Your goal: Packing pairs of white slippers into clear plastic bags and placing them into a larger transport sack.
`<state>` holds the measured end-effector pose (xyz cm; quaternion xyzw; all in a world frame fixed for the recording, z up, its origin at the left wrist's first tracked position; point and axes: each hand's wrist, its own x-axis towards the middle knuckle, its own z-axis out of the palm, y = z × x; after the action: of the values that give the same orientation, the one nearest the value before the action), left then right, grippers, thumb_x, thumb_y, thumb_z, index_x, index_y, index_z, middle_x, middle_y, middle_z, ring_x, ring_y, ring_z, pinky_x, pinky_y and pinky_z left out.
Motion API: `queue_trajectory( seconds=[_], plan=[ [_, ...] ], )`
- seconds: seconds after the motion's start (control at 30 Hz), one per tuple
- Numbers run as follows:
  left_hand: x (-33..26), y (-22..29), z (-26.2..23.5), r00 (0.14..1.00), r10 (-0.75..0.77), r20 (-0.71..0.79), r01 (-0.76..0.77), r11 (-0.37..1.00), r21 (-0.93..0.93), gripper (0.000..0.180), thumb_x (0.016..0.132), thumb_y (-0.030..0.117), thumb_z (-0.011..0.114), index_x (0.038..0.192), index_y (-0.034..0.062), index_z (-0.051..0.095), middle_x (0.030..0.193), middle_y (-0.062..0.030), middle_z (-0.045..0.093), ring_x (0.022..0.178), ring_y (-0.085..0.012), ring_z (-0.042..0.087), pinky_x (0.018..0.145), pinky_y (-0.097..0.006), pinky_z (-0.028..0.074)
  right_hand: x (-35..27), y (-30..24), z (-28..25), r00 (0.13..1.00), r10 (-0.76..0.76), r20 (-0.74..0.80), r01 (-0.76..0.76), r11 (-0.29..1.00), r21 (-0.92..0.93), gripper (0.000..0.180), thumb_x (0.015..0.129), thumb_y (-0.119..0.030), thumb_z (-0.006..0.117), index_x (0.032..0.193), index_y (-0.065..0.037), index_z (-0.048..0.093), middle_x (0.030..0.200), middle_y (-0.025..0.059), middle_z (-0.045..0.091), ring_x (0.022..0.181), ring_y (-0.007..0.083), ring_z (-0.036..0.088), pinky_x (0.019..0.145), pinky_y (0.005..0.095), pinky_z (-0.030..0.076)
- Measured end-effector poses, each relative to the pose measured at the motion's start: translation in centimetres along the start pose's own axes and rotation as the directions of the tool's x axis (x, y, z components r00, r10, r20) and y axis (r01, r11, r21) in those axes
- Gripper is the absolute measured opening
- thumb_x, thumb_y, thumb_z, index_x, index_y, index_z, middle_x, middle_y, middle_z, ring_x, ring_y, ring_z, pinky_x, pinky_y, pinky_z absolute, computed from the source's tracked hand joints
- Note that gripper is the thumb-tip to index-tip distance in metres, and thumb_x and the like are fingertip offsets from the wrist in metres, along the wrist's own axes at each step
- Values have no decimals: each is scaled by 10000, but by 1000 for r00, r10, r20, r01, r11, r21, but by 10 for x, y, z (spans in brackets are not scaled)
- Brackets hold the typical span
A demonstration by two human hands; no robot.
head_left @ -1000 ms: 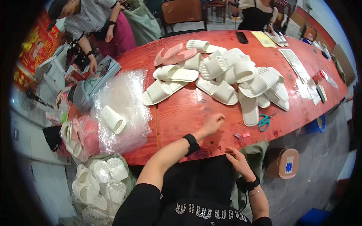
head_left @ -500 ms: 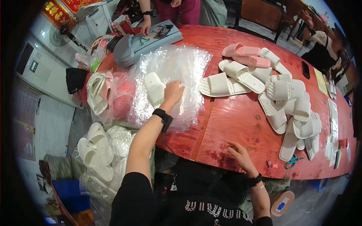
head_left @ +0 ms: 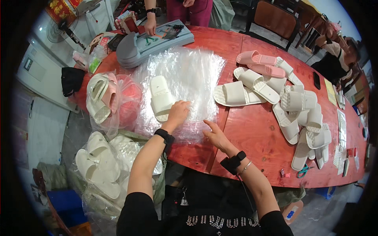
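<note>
Red desk (head_left: 248,135), busy all over! On the right, a loose heap of white slippers (head_left: 300,98) sprawls, some piled across others, with pink slippers (head_left: 260,65) at its far left end. Below the heap sit teal-handled scissors (head_left: 303,171), and a dark phone (head_left: 316,80) lies up near the far edge. Across on the far left there's a grey case (head_left: 151,43), with a co-worker's hand (head_left: 151,26) at it. Nearer, a bagged bundle of slippers (head_left: 101,98) crowds the left edge, and below that a sack of white slippers (head_left: 98,165) bulges beside the desk.

Now the middle: a spread of clear plastic bags (head_left: 197,74), and right on top, toward its left side, one white slipper (head_left: 160,96), strap up, covering part of the plastic.

Here's the left hand (head_left: 179,113), fingers close together and bent, over the bags just beside that slipper's strap; whether it pinches plastic, you can't tell. The right hand (head_left: 218,137) sits half open at the bags' near right corner, thumb and fingers loosely spread, contact unclear.
</note>
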<state>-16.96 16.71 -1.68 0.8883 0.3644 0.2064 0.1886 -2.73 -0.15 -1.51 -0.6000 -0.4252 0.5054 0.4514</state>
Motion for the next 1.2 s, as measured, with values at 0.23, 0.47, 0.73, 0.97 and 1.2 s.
queue_trajectory(
  seconds=[0.23,0.47,0.73,0.97,1.2],
  plan=[
    [29,18,-48,880,-458,128,261,240,-935,274,826,132,452,1045,26,580,1116,-148,563,934,-231,553,794,-317,420,-10,-49,-22,988,122,-91,-123,992,-8,398,858,-225,531,1222,-74,476,1019,60,469,771,128,492,679,259,443],
    [7,123,-53,905,366,-216,-396,911,-113,200,779,120,533,930,23,621,906,-129,613,896,-283,557,742,-374,429,-47,-95,-13,866,-403,-297,456,879,137,659,824,-97,549,1370,-70,182,1262,127,355,978,181,477,734,273,440],
    [-23,111,34,859,508,56,-503,820,273,518,776,353,557,1239,153,440,1216,-110,457,1115,-324,402,889,-445,317,-112,-19,-104,749,-65,-659,250,949,190,417,834,-24,509,1240,-62,422,880,27,518,677,63,502,576,200,443],
    [-5,55,19,792,519,322,-609,711,351,433,739,118,535,1167,181,514,1160,-103,508,1088,-326,449,954,-508,264,-159,40,-144,562,49,-825,240,946,219,344,843,-48,522,1176,-68,442,816,13,506,644,60,483,526,197,430],
    [-36,180,51,799,542,261,-394,799,-453,446,775,227,581,1193,111,476,1176,-119,485,1095,-300,437,893,-454,333,-180,76,-137,509,173,-844,355,850,388,286,833,-45,538,1105,-58,448,851,21,514,655,72,499,511,225,477]
  ],
)
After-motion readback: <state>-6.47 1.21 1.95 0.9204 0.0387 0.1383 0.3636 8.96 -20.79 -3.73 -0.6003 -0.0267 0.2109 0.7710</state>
